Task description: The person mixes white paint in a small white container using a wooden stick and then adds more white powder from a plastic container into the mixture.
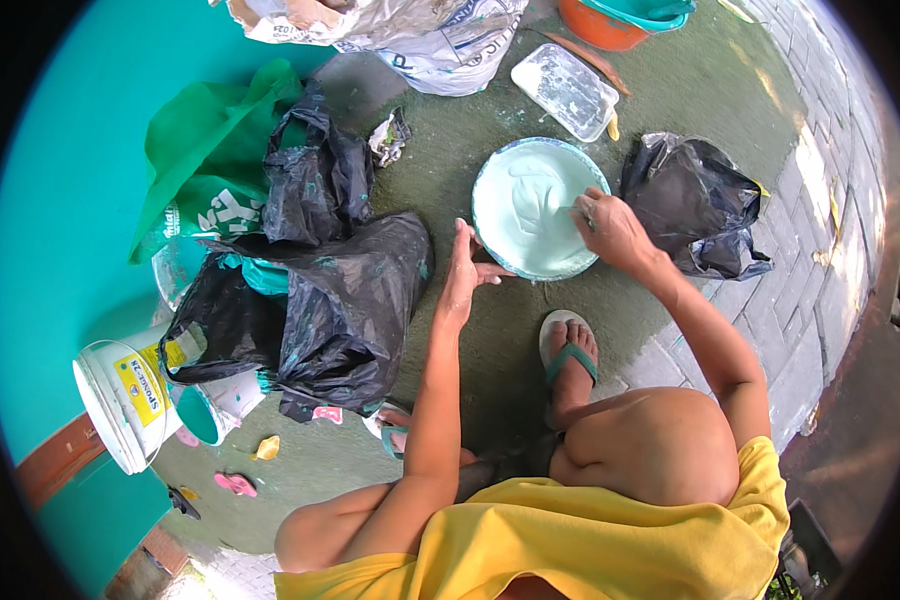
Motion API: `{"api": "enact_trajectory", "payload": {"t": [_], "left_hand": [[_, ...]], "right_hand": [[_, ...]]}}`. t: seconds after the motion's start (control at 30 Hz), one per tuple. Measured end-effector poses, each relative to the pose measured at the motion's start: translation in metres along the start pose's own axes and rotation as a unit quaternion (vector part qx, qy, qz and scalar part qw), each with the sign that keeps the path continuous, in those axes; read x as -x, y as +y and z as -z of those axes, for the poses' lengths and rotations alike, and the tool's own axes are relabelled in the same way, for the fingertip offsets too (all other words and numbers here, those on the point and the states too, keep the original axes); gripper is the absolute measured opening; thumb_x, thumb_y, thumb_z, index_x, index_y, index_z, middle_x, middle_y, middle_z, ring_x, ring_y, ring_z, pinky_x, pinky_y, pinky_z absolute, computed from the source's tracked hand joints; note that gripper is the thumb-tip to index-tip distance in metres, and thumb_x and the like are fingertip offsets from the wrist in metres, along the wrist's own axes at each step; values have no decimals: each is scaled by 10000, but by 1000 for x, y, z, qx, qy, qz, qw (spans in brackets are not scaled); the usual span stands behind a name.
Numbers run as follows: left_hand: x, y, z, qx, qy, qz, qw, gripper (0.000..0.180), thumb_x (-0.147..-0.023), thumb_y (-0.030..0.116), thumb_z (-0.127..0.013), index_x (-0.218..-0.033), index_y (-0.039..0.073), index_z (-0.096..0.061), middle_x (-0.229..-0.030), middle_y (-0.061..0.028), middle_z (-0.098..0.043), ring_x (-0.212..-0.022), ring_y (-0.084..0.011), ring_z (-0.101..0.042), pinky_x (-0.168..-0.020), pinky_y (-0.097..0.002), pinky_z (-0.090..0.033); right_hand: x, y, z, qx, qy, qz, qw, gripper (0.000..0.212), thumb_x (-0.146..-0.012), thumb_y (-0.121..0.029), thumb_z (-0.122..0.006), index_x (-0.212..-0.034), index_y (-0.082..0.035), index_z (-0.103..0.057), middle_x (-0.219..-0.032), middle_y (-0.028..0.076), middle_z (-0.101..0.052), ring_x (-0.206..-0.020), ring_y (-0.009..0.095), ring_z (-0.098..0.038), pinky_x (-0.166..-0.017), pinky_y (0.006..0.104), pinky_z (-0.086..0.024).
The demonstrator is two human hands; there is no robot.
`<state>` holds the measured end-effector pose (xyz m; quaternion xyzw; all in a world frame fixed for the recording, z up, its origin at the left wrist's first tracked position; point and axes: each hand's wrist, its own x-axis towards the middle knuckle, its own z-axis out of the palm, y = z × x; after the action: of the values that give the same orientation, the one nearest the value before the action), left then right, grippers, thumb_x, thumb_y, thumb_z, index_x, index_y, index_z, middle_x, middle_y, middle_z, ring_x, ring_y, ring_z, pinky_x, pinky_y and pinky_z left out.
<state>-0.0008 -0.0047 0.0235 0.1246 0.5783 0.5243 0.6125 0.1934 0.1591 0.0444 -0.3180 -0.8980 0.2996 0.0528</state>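
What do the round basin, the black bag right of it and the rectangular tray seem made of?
Round basin: perhaps plastic, by its even, round rim; smears obscure the finish. Black bag: likely thin, glossy plastic film, from creases and highlights. Rectangular tray: likely plastic, looking translucent under whitish smears.

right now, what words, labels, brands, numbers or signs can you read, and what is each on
I won't copy wording, but print stands here:
Yellow label on the tilted white plastic bucket: dark, readable letters and numerals.
Crumpled white sack: large dark blue letters, broken by folds.
Translucent green plastic bag: white print, distorted by creases.
Round basin of pale mint mixture: none visible.
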Motion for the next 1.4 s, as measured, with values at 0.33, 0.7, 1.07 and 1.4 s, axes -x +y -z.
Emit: {"api": "enact_trajectory", "payload": {"t": [0.33, 0.7, 1.07, 1.4], "left_hand": [[-5, -7, 6, 7, -11, 13, 1000, 767, -904, 751, -253, -1215, 75, -439, -1194, -95, -510, -834, -237, -694, -687, -307, -451], [-9, -13, 20, -8, -40, 30, 999, 893, -886, 776, -215, -1351, 20, -313, -1291, -175, -498, -871, -261, -688, -763, -338, -475], [-12, 18, 13, -214, 106, 3, 971, 674, -954, 637, -345, -1185, 16, -465, -1197, -167, -539, -879, -227, -653, -758, -331, -488], [-25, 44, 8, -237, 201, -159, 937, 353, -963, 362, -565, -1143, 75, -468, -1129, -62, -564, -996, -157, -579, -786, -295, -441]], "right_hand": [[-5, -13, -13, -93, 59, 12, 994, 120, -854, -88, -633, -849, 31, -648, -800, 200, -603, -712, 380, -619, -647, 436, -494], [-18, -29, -17, -48, 16, 154, 987, 71, -821, -19, -598, -875, -14, -644, -833, 136, -578, -792, 316, -608, -695, 407, -505], [-15, -2, -17, 30, 99, 87, 991, 103, -781, -17, -592, -879, -11, -621, -876, 147, -563, -829, 320, -606, -703, 408, -518], [16, 10, 8, 32, 2, 92, 995, 68, -860, -51, -550, -858, 0, -595, -880, 139, -527, -864, 299, -607, -714, 406, -514]]}}
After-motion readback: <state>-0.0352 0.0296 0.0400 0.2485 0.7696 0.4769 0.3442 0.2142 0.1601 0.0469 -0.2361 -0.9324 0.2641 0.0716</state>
